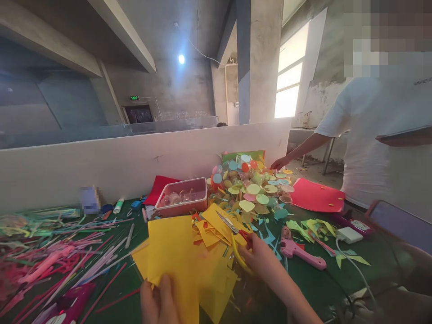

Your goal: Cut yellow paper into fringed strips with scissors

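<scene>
My left hand (160, 299) grips the lower left edge of a sheet of yellow paper (172, 252), thumb on its front. To the right, my right hand (253, 256) is closed around a pair of scissors (228, 222) with red on the handle. Their blades point up and left, apart from the held sheet. A curved yellow piece (238, 256) runs by my right fingers; I cannot tell whether it is paper or part of the handle. Cut yellow paper (216, 279) lies beneath and between my hands.
Behind stands a pink box (182, 207) of clear balls beside a heap of coloured paper discs (249, 189). A pink glue gun (303, 254) lies right, near a white charger (351, 234). Thin coloured strips (97, 265) cover the left. A person (367, 135) reaches toward the heap.
</scene>
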A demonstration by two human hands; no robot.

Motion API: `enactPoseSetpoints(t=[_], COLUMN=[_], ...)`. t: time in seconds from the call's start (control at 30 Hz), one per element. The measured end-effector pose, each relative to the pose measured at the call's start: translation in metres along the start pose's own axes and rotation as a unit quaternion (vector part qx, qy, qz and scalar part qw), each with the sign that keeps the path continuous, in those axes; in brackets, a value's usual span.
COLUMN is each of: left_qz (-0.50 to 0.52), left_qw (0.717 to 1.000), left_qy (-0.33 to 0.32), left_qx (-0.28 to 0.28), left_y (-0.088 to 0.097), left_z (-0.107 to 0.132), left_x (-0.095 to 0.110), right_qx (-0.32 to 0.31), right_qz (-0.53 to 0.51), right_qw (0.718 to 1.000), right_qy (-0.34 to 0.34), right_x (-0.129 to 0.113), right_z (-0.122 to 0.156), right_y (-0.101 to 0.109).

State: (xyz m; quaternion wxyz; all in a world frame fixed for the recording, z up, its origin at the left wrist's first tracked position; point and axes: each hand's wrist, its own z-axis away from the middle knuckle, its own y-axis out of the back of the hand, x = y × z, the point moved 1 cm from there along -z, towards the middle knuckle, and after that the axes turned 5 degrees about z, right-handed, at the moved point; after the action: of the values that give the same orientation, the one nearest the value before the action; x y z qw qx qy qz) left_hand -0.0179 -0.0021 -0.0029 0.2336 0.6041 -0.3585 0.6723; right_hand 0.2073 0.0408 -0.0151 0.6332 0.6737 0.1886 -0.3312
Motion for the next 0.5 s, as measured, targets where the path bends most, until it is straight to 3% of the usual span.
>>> enactPoseSetpoints(t=[0.07,0.33,0.43,0.5], left_qz=[0.020,0.098,0.070,0.050], left_qw=[0.999,0.986,0.992,0.998], left_qy=[0.047,0.111,0.089,0.015], left_qx=[-0.007,-0.079,-0.056,-0.027], left_y=[-0.002,-0.009,-0.008,-0.008], left_z=[0.002,0.004,0.005,0.005], left_x=[0.006,0.012,0.005,0.000], right_qx=[-0.027,-0.135,-0.208,-0.233], right_qz=[-0.073,-0.274,-0.321,-0.307], right_qw=[0.997,0.946,0.909,0.906], right_qy=[0.019,0.109,0.164,0.173], right_x=[0.002,0.001,-0.008,-0.015], right_z=[0.006,0.044,0.062,0.069], right_y=[0.005,0.006,0.015,0.021])
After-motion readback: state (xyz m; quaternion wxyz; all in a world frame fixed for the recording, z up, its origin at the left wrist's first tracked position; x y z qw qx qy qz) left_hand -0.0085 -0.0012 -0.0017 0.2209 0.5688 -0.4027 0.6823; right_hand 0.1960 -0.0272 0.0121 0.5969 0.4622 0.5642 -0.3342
